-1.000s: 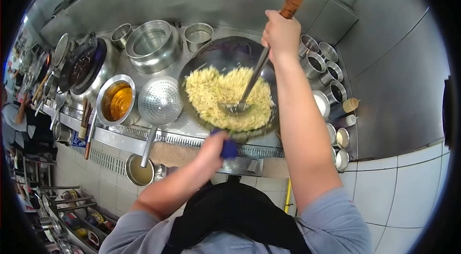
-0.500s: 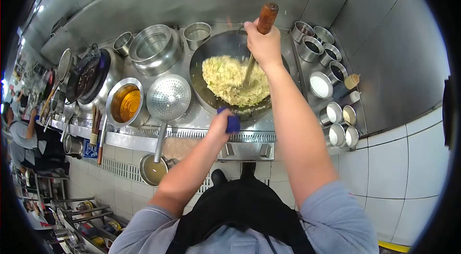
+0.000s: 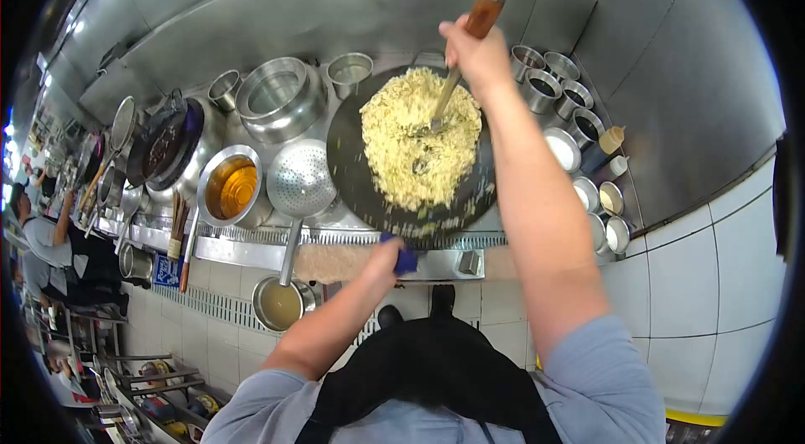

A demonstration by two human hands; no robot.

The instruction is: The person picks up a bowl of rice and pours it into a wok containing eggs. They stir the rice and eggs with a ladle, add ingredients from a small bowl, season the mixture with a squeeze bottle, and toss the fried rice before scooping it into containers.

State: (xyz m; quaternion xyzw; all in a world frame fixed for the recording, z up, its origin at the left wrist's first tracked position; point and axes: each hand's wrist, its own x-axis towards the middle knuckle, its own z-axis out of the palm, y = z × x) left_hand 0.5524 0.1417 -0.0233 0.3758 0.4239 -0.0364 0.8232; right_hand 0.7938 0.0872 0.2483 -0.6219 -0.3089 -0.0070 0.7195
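A large dark wok holds a broad mass of pale yellow fried rice with green bits. My left hand is closed round a blue cloth at the wok's near rim. Above the far right side of the wok, my right hand grips the wooden handle of a metal ladle or spatula. The tool slants down to the left, its metal end in the rice.
Left of the wok are a perforated skimmer, a bowl of amber liquid and stacked metal pots. Seasoning tins and bottles line the right side. A pot hangs at the front edge. People stand far left.
The wok has tilted and come nearer to me, and the rice is spread wider in it. My left hand has moved down with it; my right hand has shifted slightly right.
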